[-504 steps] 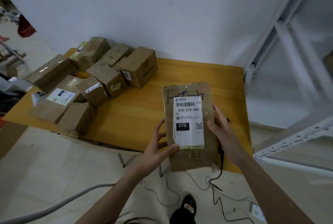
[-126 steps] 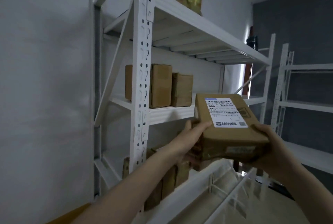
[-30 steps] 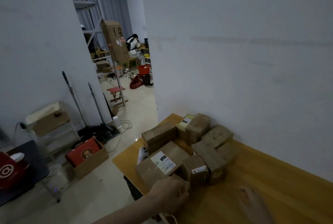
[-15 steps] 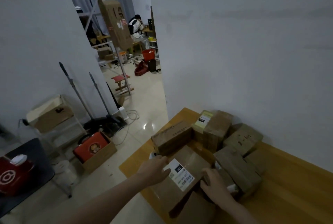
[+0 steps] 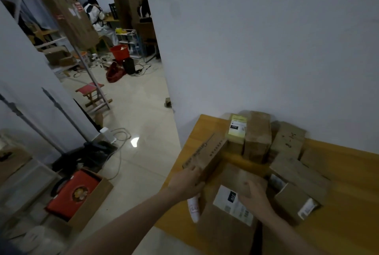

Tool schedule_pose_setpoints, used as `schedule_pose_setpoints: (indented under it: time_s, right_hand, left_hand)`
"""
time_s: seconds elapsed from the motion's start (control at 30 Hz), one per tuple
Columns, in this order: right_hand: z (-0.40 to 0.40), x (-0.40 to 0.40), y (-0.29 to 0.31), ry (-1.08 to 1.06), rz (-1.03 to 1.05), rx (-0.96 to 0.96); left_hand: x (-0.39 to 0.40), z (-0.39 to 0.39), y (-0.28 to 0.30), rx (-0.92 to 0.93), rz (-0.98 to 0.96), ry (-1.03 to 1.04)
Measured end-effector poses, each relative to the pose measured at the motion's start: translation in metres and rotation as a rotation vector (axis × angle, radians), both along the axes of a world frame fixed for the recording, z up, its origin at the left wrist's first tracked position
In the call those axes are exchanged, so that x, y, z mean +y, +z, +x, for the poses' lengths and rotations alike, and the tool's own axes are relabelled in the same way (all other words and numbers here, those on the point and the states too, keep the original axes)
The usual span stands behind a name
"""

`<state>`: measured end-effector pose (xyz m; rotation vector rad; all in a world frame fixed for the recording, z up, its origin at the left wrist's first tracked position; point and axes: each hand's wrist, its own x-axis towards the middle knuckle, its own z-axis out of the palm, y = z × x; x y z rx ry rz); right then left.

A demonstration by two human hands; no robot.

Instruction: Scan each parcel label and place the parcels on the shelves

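Several brown cardboard parcels are piled on the wooden table [image 5: 352, 172]. Nearest me lies a large flat parcel [image 5: 229, 230] with a white label marked 220. My right hand [image 5: 254, 195] rests on top of it, fingers spread just past the label. To its left a long parcel [image 5: 207, 154] with printed text lies at an angle. My left hand [image 5: 187, 182] grips its near end. Under that hand a white object [image 5: 193, 208] pokes out; I cannot tell what it is.
Behind stand a yellow-labelled box [image 5: 236, 129], a tall box [image 5: 257, 135] and a box with handwriting [image 5: 287, 140]; a small labelled box [image 5: 295, 203] sits right. On the floor left are an open carton with a red item [image 5: 75, 193], cables and a red stool [image 5: 92, 92]. A person [image 5: 96, 19] sits far off.
My left hand left the flat parcel's edge and took the near end of the long parcel. My right hand moved up onto the flat parcel's top. The view came closer to the table.
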<state>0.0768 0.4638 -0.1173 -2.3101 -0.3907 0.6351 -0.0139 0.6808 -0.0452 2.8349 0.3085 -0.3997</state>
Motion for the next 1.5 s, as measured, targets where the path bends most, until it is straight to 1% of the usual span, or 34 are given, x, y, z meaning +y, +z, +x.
schedule_pose_setpoints:
  time_s: [0.07,0.2,0.43,0.6,0.7,0.8,0.9,1.03,1.13,1.23,1.4,1.5]
  right_hand:
    - [-0.012,0.024,0.003,-0.023,-0.038,-0.04]
    - [-0.027,0.079,0.008,-0.094,-0.017,0.038]
    - [-0.026,0.17,0.007,-0.233,0.041,-0.008]
    - [-0.018,0.22,-0.008,-0.362,-0.068,0.014]
    - [-0.016,0.236,-0.021,-0.442,-0.165,0.021]
    - [-0.016,0.242,-0.025,-0.48,-0.23,-0.005]
    - [-0.017,0.237,-0.023,-0.497,-0.218,-0.013]
    - [-0.017,0.208,-0.019,-0.502,-0.088,-0.03]
    - [-0.015,0.181,-0.01,-0.502,0.132,0.007]
    - [-0.015,0.158,0.011,-0.509,0.366,0.022]
    - [-0.032,0.106,0.047,-0.534,0.597,0.049]
    - [-0.053,0.069,0.059,-0.604,0.719,0.108]
  left_hand:
    - [0.028,-0.004,-0.003,-0.027,-0.015,-0.021]
    - [0.084,-0.01,-0.013,-0.046,-0.009,-0.045]
    - [0.133,-0.034,-0.036,-0.014,-0.07,-0.071]
    - [0.158,-0.059,-0.048,-0.006,-0.109,-0.073]
    - [0.166,-0.061,-0.05,-0.037,-0.106,-0.081]
    - [0.166,-0.052,-0.052,-0.07,-0.104,-0.115]
    - [0.161,-0.037,-0.05,-0.092,-0.106,-0.141]
    - [0.149,-0.02,-0.038,-0.135,-0.118,-0.185]
    - [0.136,-0.007,-0.026,-0.164,-0.115,-0.208]
    - [0.12,0.006,-0.014,-0.209,-0.136,-0.227]
    - [0.087,0.018,0.008,-0.317,-0.233,-0.246]
    - [0.059,0.02,0.017,-0.352,-0.265,-0.255]
